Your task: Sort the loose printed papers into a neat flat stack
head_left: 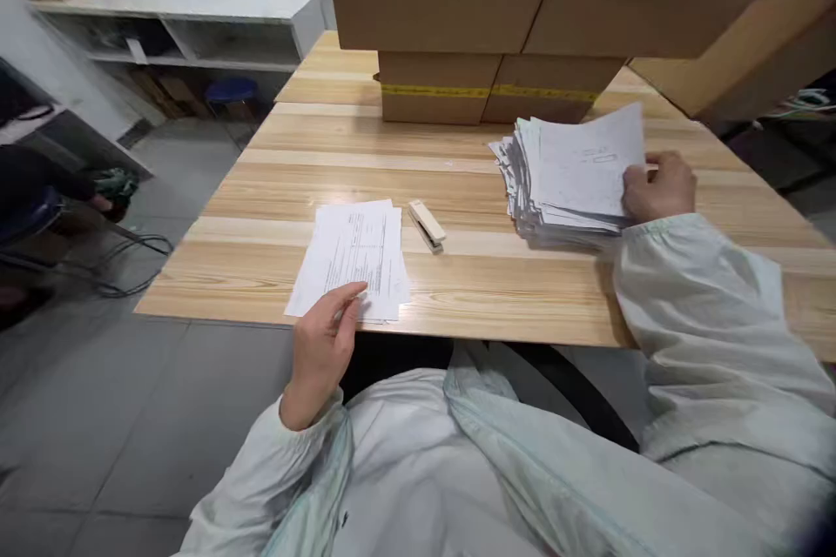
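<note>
The wooden table (pixel 261 244) stood in a storage-like room, w/ cardboard boxes (pixel 496 87) piled at its far edge and white shelves (pixel 196 17) behind on the left. The right hand (pixel 657 187) lay on the tall paper stack (pixel 562 191) at the right side of the table; its fingers pinched the near right edge of the top sheet (pixel 588 161), which was lifted and tilted up from the stack. The left hand (pixel 323 339) was relaxed and open, fingertips resting on the near edge of the small pile of printed sheets (pixel 356 257), approx. in front of the body. This pile had its long axis going away from the person. Between both piles, just beside the printed sheets on their right, lay a beige stapler (pixel 427 224), probably closed, though the view was too small to be sure. The stapler was nearer to the left hand, well apart from the right one.
</note>
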